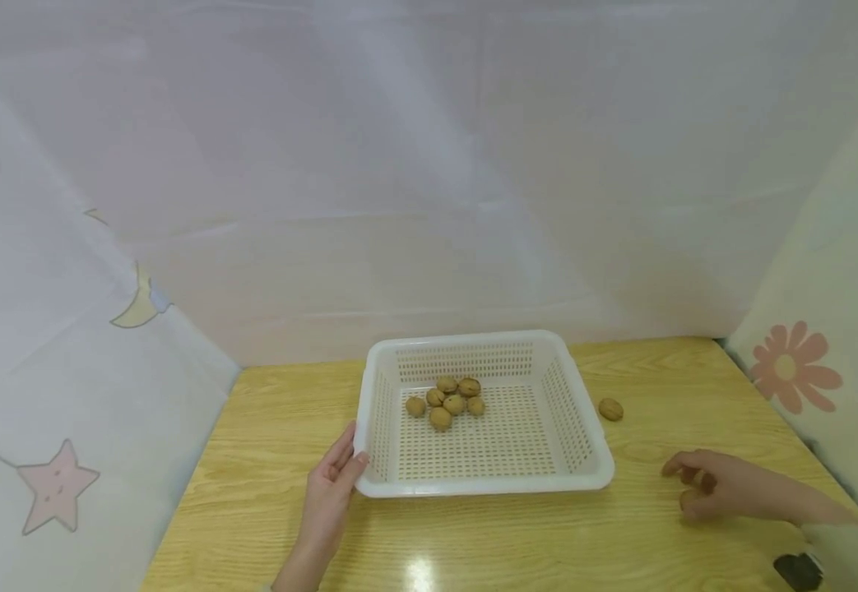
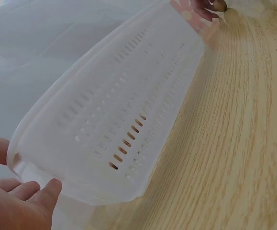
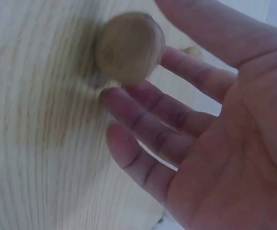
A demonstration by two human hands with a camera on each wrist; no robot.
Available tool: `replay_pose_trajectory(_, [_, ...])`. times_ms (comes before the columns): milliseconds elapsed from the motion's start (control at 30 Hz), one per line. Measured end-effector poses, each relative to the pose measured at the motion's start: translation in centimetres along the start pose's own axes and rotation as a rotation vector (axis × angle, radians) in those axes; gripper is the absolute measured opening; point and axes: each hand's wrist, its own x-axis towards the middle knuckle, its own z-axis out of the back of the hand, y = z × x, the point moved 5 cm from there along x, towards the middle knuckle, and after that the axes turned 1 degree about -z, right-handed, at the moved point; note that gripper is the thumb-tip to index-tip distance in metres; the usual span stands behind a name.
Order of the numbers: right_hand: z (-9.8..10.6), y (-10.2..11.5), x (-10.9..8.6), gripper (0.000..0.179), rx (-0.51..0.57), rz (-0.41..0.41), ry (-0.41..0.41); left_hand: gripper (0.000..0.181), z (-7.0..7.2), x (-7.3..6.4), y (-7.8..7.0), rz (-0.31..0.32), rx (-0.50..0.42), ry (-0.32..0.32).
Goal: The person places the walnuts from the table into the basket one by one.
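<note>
A white plastic basket with slotted walls sits on the wooden table, several walnuts grouped toward the left inside it. My left hand grips its rim at the near left corner, fingers reaching beneath the lip in the left wrist view. To the right of the basket, my right hand is low over the table. At its fingertips, in the right wrist view, is a blurred walnut, with the thumb partly out of frame. Another walnut lies on the table by the basket's right side.
The light wooden table fills the lower part of the head view. Pale cloth hangs behind it, and printed cloths line both sides, one with a red flower at the right.
</note>
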Motion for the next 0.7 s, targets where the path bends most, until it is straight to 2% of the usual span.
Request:
replay_pose_trajectory(167, [0.2, -0.6, -1.1, 0.033, 0.056, 0.08, 0.011, 0.063, 0.0, 0.0, 0.0, 0.007, 0.001, -0.003])
replay_pose_trajectory(367, [0.1, -0.8, -1.7, 0.032, 0.129, 0.111, 0.02, 0.063, 0.0, 0.0, -0.1, 0.003, 0.004, -0.002])
replay_pose_trajectory(500, [-0.1, -0.7, -1.6, 0.028, 0.098, 0.154, -0.021, 0.063, 0.0, 0.0, -0.1, 0.003, 0.009, -0.001])
replay_pose_trajectory(700, [-0.2, -1.3, -1.3, 0.019, 0.071, 0.144, -0.041, 0.063, 0.0, 0.0, -0.1, 0.008, 0.012, -0.002])
